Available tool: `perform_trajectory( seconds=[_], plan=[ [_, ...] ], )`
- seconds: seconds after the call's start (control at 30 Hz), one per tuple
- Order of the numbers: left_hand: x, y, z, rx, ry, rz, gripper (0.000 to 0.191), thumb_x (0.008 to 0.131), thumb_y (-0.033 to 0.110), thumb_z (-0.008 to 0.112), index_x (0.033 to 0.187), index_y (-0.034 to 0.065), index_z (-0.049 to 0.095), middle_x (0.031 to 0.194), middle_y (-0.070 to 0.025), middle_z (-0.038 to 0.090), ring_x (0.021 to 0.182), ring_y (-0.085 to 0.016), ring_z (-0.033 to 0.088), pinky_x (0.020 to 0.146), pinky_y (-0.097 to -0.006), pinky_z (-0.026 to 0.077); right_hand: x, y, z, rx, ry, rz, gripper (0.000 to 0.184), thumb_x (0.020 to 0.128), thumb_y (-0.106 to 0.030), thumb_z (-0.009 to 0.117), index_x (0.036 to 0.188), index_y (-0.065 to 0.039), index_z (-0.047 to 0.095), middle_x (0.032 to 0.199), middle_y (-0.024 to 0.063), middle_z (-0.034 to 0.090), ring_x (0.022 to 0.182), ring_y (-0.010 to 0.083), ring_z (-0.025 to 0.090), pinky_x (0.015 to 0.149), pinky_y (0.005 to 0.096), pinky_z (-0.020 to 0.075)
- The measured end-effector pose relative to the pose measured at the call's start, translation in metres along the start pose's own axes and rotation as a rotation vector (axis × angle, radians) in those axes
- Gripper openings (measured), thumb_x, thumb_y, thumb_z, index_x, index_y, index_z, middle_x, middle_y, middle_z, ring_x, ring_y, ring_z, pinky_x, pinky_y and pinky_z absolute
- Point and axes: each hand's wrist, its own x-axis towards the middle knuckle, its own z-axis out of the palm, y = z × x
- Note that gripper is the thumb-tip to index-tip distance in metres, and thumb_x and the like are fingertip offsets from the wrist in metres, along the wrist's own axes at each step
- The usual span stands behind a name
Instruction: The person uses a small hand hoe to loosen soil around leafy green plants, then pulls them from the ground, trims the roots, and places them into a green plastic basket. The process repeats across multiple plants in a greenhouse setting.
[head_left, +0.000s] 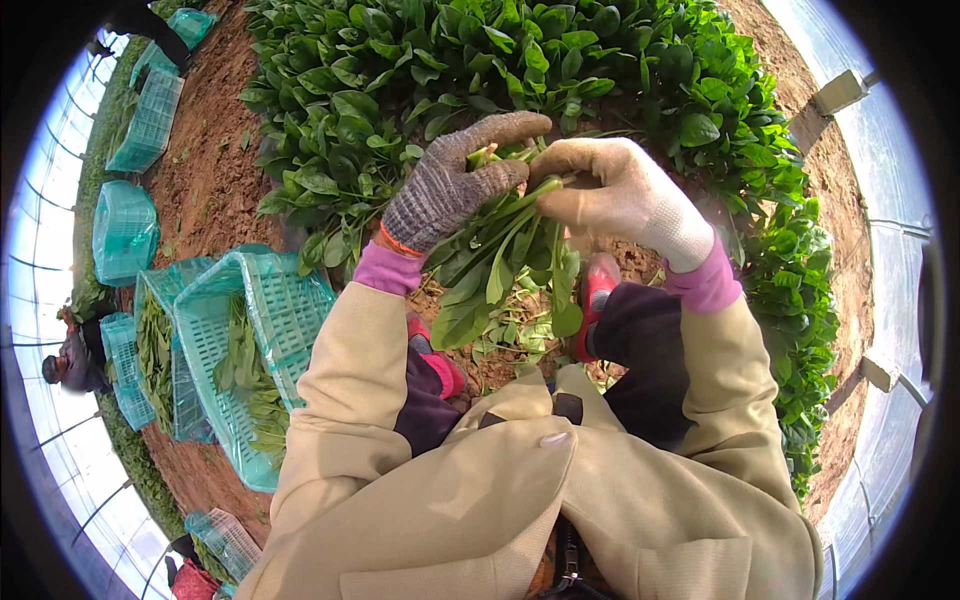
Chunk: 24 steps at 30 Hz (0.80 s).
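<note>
My left hand (469, 176), in a grey knitted glove with a brownish palm, is closed around a bunch of leafy greens (491, 259) that look like spinach, stems up and leaves hanging down. Touching the stem ends from the right is my right hand (619, 191), in a white glove with tan fingers; its thumb and fingertips meet at a stem. Beyond both hands grows a dense bed of the same greens (525, 56). Loose leaves (517, 330) lie on the soil between my feet.
A plastic-lined green crate (214, 345) with cut greens (255, 390) stands at my left. More crates (146, 120) line the reddish soil path. Two people (79, 360) are at the far left, one at the upper edge. Concrete blocks (840, 91) and plastic sheeting border the right side.
</note>
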Motion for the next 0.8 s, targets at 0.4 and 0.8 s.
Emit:
perform_trajectory(
  seconds=[0.4, 0.8],
  plan=[
    [0.002, -0.013, 0.028, -0.114, 0.110, -0.033, 0.067, 0.094, 0.051, 0.061, 0.141, 0.0041, 0.049, 0.130, -0.0130, 0.060, 0.116, -0.019, 0.058, 0.100, -0.0320, 0.046, 0.001, -0.004, 0.007, -0.035, 0.089, 0.048, 0.026, 0.086, -0.016, 0.069, 0.109, -0.003, 0.068, 0.075, 0.0004, 0.065, 0.056, 0.0048, 0.056, 0.049, 0.0219, 0.0466],
    [0.003, -0.032, 0.022, 0.214, 0.269, 0.183, 0.109, 0.065, 0.017, 0.092, 0.152, 0.0079, 0.028, 0.139, -0.0094, 0.049, 0.122, -0.020, 0.054, 0.101, -0.0345, 0.049, 0.006, -0.001, 0.001, 0.375, 0.052, -0.059, 0.046, 0.096, -0.014, 0.056, 0.139, -0.004, 0.044, 0.115, 0.0096, 0.060, 0.101, 0.0149, 0.062, 0.082, 0.0299, 0.0556]
  ],
)
